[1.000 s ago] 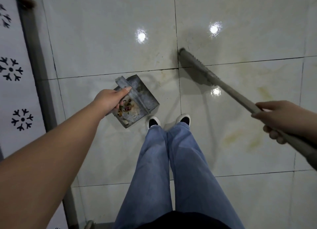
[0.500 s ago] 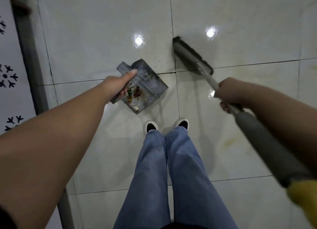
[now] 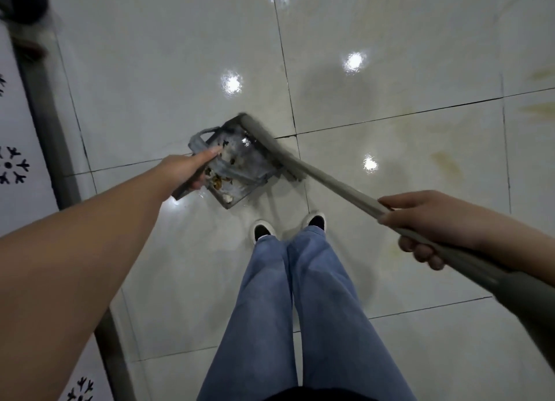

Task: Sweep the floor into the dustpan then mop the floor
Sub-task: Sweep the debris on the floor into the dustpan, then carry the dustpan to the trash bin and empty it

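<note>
A grey metal dustpan (image 3: 243,163) sits on the glossy tiled floor just ahead of my feet, with scraps of brown and white litter inside it. My left hand (image 3: 187,169) grips its handle, thumb stretched along the top. A grey broom head (image 3: 270,146) lies against the pan's right open edge. Its long grey handle (image 3: 339,187) runs down to the right, where my right hand (image 3: 420,223) grips it.
A grey metal threshold strip (image 3: 51,136) runs along the left, with white patterned flooring beyond it. A dark round object (image 3: 27,1) is at the top left corner. My legs in blue jeans and dark shoes (image 3: 288,226) stand below the pan. Yellowish stains (image 3: 447,166) mark the tiles on the right.
The broom head swept left from the tile beside the pan up against the pan's open edge. My right hand slid back down the handle. The dustpan stayed on the floor in my left hand's grip.
</note>
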`<state>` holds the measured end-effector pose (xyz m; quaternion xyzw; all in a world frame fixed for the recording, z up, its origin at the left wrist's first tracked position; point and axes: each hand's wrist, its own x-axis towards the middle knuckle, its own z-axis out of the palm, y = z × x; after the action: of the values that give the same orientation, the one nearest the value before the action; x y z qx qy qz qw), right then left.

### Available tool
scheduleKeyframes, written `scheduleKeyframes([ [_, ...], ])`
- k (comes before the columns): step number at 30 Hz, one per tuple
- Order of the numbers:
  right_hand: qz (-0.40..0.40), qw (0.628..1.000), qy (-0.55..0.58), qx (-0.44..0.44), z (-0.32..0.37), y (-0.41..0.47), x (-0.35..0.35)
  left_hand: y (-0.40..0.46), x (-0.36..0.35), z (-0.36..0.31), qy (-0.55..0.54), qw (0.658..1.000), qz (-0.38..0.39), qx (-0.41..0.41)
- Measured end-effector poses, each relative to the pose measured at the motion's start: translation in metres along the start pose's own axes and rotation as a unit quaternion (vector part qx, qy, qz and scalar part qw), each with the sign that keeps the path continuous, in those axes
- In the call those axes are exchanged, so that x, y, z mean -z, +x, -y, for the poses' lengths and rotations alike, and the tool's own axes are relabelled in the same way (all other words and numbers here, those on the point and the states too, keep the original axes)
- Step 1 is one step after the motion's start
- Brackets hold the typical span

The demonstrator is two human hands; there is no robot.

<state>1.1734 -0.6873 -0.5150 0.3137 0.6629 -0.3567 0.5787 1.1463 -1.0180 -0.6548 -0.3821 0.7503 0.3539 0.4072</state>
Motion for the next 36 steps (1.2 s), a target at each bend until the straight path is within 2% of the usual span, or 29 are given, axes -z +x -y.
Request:
scheduleKeyframes([
  [5, -0.049, 0.995, 0.09, -0.017, -0.014, -0.044, 0.044, -0.04, 0.001, -0.017, 0.003, 1.0, -0.019, -0.011],
  [11, -0.089, 0.988, 0.125, 0.001, -0.034, -0.102, 0.085, -0.101, 0.007, -0.067, 0.029, 0.995, -0.028, -0.091],
  [19, -0.096, 0.958, 0.271, 0.012, -0.122, -0.164, 0.116, -0.186, -0.025, -0.146, 0.075, 0.979, 0.093, -0.166],
  [23, -0.098, 0.929, 0.356, 0.012, -0.171, -0.189, 0.121, -0.219, -0.061, -0.192, 0.123, 0.962, 0.123, -0.21],
  [28, -0.113, 0.887, 0.447, 0.027, -0.219, -0.206, 0.123, -0.251, -0.106, -0.246, 0.113, 0.943, 0.118, -0.289],
  [31, -0.123, 0.857, 0.498, 0.038, -0.234, -0.21, 0.124, -0.271, -0.127, -0.27, 0.12, 0.927, 0.127, -0.332],
  [36, -0.138, 0.805, 0.575, 0.05, -0.239, -0.214, 0.13, -0.291, -0.149, -0.304, 0.17, 0.906, 0.143, -0.36],
])
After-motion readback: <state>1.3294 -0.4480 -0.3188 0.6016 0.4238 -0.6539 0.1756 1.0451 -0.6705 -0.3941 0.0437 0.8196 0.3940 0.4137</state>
